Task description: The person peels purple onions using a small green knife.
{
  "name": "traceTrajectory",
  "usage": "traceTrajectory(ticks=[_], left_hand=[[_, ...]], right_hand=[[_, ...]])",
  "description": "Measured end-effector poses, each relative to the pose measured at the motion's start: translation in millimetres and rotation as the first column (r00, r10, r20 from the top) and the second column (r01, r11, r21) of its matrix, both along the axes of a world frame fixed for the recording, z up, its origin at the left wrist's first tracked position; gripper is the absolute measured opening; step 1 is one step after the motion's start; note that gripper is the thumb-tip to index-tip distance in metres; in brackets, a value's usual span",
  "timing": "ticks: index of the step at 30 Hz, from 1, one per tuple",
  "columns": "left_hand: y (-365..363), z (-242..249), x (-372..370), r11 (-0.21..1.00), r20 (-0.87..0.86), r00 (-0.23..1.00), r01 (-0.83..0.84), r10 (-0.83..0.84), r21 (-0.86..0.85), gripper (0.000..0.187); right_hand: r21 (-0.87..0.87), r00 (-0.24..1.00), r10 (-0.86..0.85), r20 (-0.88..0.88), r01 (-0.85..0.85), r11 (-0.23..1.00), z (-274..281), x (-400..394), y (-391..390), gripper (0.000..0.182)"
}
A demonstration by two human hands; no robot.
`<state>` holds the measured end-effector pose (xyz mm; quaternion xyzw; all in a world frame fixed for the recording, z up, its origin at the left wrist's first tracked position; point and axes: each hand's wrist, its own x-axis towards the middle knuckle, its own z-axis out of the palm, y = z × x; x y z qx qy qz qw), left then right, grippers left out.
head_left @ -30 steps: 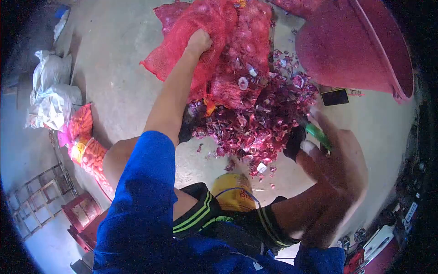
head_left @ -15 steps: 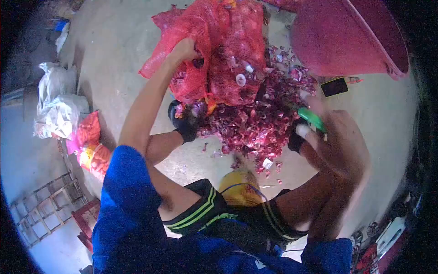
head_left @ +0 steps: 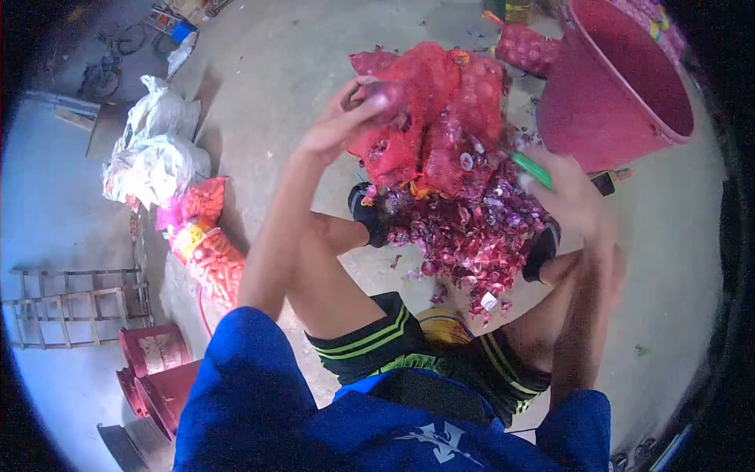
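A red onion (head_left: 387,101) sits in the fingers of my left hand (head_left: 334,130), raised above the red mesh bags (head_left: 460,161). Motion smears my right hand (head_left: 578,193), which is closed around a green-handled tool (head_left: 532,169); its working end cannot be made out. Onions show through the mesh of the bags standing between my feet. A heap of loose purple onion skins (head_left: 480,244) spreads in front of the bags, below and left of my right hand.
A large red tub (head_left: 582,110) stands at the far right, with a dark phone-like object (head_left: 603,183) by its base. Another mesh bag of onions (head_left: 525,49) lies behind. White sacks (head_left: 153,161) and orange-filled bags (head_left: 212,259) are at left. Beneath me is a yellow seat (head_left: 443,325).
My left hand has come out of the mesh bag with an onion. My right hand has moved up slightly, still holding the green-handled tool. The camera view has shifted.
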<state>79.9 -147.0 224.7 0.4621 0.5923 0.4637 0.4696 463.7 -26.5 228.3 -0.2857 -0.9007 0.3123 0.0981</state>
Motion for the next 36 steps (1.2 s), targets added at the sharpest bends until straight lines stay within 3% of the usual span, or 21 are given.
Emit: traceTrajectory(ticks=[1, 2, 3, 4, 5, 6, 11, 13, 17, 19, 22, 26, 28, 31, 36], left_hand=[[4, -4, 15, 0.997, 0.321, 0.945, -0.071, 0.063, 0.013, 0.057], [8, -4, 33, 0.99, 0.609, 0.786, -0.138, 0.11, 0.0, 0.052], [9, -2, 51, 0.996, 0.561, 0.825, -0.093, 0.076, 0.003, 0.069], [11, 5, 69, 0.996, 0.569, 0.82, -0.086, 0.065, 0.011, 0.069], [12, 10, 84, 0.991, 0.63, 0.767, -0.123, 0.122, -0.043, 0.068], [14, 13, 96, 0.983, 0.683, 0.707, -0.153, 0.181, -0.102, 0.067], [25, -3, 115, 0.994, 0.73, 0.676, -0.04, 0.1, -0.099, 0.064], [25, 0, 127, 0.979, 0.719, 0.666, -0.174, 0.199, -0.11, 0.064], [28, 3, 138, 0.974, 0.722, 0.662, -0.209, 0.203, -0.082, 0.063], [29, 0, 136, 0.96, 0.686, 0.679, -0.258, 0.262, -0.112, 0.062], [28, -2, 131, 0.965, 0.663, 0.706, -0.236, 0.248, -0.11, 0.062], [24, -2, 133, 0.965, 0.664, 0.705, -0.241, 0.249, -0.105, 0.059], [23, -2, 133, 0.959, 0.648, 0.718, -0.274, 0.254, -0.072, 0.052], [22, 2, 136, 0.942, 0.686, 0.666, -0.325, 0.294, -0.088, 0.048], [23, -1, 126, 0.954, 0.666, 0.705, -0.297, 0.244, -0.035, 0.044]], right_hand=[[0.106, 0.988, 0.017, -0.157, 0.0, 0.994, -8, -1, 2, 0.047], [0.119, 0.989, 0.011, -0.146, 0.007, 0.993, -5, -6, 1, 0.047], [0.087, 0.966, -0.008, -0.258, 0.031, 0.996, -1, -17, -3, 0.046], [0.051, 0.93, -0.029, -0.367, 0.051, 0.997, 2, -26, -7, 0.045], [0.137, 0.883, 0.013, -0.469, 0.058, 0.989, 0, -33, -11, 0.045], [0.14, 0.887, 0.005, -0.461, 0.067, 0.988, 3, -36, -14, 0.045], [0.072, 0.898, -0.022, -0.439, 0.059, 0.996, 14, -49, -42, 0.056], [0.181, 0.905, 0.025, -0.424, 0.058, 0.982, 9, -52, -44, 0.062], [0.114, 0.931, -0.013, -0.364, 0.059, 0.992, 9, -53, -46, 0.062], [0.2, 0.922, 0.011, -0.386, 0.072, 0.977, 6, -54, -44, 0.065], [0.183, 0.918, -0.05, -0.394, 0.132, 0.974, 8, -59, -45, 0.063], [0.215, 0.934, -0.006, -0.358, 0.088, 0.973, 5, -56, -39, 0.066], [0.212, 0.883, 0.049, -0.467, 0.058, 0.976, 3, -60, -42, 0.067], [0.182, 0.889, 0.058, -0.454, 0.029, 0.983, 2, -61, -42, 0.068], [0.194, 0.915, 0.048, -0.401, 0.033, 0.981, 1, -65, -43, 0.067]])
